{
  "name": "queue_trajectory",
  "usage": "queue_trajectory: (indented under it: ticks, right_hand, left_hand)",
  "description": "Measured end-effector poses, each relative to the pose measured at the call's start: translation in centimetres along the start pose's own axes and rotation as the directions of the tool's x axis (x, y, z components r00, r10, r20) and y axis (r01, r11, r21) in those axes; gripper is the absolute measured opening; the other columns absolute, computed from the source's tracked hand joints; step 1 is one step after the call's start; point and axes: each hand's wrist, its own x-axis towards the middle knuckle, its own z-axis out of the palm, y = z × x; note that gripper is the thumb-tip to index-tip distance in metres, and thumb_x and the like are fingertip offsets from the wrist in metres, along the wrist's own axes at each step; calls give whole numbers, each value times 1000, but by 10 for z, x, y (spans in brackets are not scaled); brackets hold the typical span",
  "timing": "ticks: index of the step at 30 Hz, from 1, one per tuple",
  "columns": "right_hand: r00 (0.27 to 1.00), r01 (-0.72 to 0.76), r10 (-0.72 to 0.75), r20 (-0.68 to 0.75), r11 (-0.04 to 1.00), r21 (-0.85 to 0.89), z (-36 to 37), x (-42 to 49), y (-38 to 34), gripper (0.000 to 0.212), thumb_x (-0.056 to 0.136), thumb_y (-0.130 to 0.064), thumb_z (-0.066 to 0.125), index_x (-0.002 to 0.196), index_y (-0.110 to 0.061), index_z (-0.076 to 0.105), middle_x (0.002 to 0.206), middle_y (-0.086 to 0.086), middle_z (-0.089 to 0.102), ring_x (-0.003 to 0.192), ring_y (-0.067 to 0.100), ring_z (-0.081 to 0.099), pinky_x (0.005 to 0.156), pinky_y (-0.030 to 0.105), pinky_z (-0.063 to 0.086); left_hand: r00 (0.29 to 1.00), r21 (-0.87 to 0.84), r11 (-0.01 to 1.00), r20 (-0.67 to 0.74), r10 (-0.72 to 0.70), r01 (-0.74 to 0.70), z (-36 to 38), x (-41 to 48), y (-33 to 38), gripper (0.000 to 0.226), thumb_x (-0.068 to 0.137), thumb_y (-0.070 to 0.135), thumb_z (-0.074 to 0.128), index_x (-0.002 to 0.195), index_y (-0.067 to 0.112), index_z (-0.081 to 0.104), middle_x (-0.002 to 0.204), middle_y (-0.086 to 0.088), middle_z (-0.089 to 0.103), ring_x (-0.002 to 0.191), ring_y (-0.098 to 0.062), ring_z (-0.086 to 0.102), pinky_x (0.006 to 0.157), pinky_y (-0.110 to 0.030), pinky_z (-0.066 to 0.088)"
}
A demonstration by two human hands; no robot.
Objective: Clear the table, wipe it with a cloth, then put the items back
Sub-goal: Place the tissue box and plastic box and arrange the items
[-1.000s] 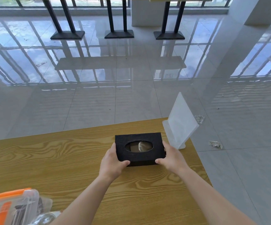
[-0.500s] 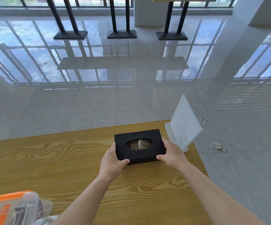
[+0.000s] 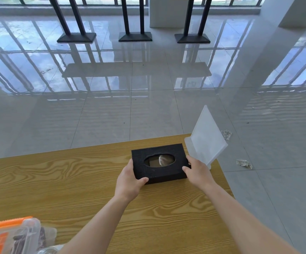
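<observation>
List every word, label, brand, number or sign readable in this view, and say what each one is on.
None can be read.
Black rectangular tissue box held between the left hand and right hand: no print visible.
Frosted clear acrylic sign stand: blank.
Clear plastic container with orange lid: no legible label.

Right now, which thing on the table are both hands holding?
The black tissue box, held by the left hand and right hand. The clear sign stand and orange-lidded container sit untouched.

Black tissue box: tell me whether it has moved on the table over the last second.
Yes. The black tissue box has slid away from the person, toward the table's far edge and nearer the clear sign stand.
</observation>
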Motion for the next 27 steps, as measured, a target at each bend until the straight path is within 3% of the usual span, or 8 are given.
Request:
queue_trajectory:
  ticks: [6,20,23,27]
  right_hand:
    - [1000,-22,21,-15,1000,-19,1,1,1,51,102,-18,50,152,-17,39,146,6,53,136,24,47,104,36,42]
    - [999,-16,14,-28,999,-48,2,1,3,52,103,-16,46,153,-16,35,147,10,50,134,29,48,103,41,45]
    - [999,-21,20,-25,998,-63,1,2,3,45,103,-17,43,148,-17,42,136,9,58,120,27,57,97,43,51]
    - [999,-40,38,-39,998,-52,-3,1,6,28,103,-11,38,120,-13,60,115,11,67,103,27,62,88,42,54]
  left_hand:
    - [1000,34,999,-3,-7,7,3,3,-4,62,76,27,83,128,36,49,110,14,66,100,-10,63,86,-37,57]
    - [1000,87,996,12,1,-2,8,9,-4,69,81,29,80,139,26,43,118,8,61,104,-14,59,89,-34,53]
    - [1000,87,996,17,6,-8,7,10,-6,66,80,31,81,136,29,45,115,9,62,102,-12,60,88,-37,55]
    - [1000,82,997,12,3,-4,6,10,-6,66,80,29,81,136,30,46,115,10,63,103,-12,60,87,-33,53]
